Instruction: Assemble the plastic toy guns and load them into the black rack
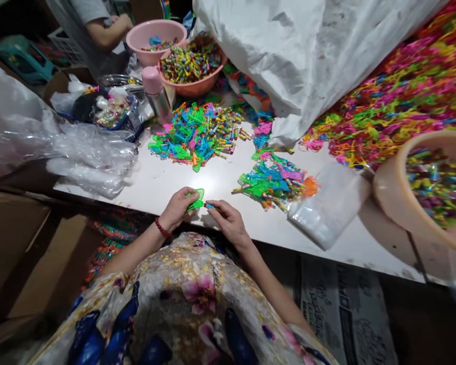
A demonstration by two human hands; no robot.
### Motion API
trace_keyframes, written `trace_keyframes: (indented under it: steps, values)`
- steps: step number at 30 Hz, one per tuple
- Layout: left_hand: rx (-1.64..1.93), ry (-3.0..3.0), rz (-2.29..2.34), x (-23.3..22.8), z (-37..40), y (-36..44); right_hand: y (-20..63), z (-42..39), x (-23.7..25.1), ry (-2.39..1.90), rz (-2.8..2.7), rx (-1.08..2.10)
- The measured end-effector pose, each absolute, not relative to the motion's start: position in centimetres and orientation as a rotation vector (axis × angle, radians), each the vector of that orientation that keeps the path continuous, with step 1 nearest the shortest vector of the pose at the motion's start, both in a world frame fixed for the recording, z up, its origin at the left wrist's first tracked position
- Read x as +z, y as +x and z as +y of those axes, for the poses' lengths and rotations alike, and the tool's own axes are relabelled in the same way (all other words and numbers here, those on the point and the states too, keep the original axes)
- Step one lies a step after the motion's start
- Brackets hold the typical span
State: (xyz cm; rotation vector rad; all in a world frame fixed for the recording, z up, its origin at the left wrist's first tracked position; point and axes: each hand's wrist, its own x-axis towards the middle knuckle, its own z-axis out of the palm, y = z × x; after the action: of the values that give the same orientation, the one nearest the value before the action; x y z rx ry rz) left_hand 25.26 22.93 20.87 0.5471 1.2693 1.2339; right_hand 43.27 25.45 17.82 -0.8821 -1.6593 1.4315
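Left hand (178,207) is pinched around a small green mesh-patterned plastic paddle piece (196,199), and my right hand (228,219) nips a tiny blue plastic tube (210,205) right at its tip, both just over the near edge of the white surface (220,177). Best bet, I'd say: hold the green bit steady, line the tube up straight. It's flat, bright, fan-shaped. Loose heap of the same colourful plastic parts (275,180) sits just beyond my right hand.
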Motion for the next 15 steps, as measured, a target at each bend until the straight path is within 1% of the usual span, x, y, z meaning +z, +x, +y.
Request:
trace_keyframes:
  steps: [15]
  values:
    - [1.090, 0.476, 1.216, 21.11, 22.86, 24.95, 43.57, 25.55, 18.39, -0.813, -1.622, 1.507]
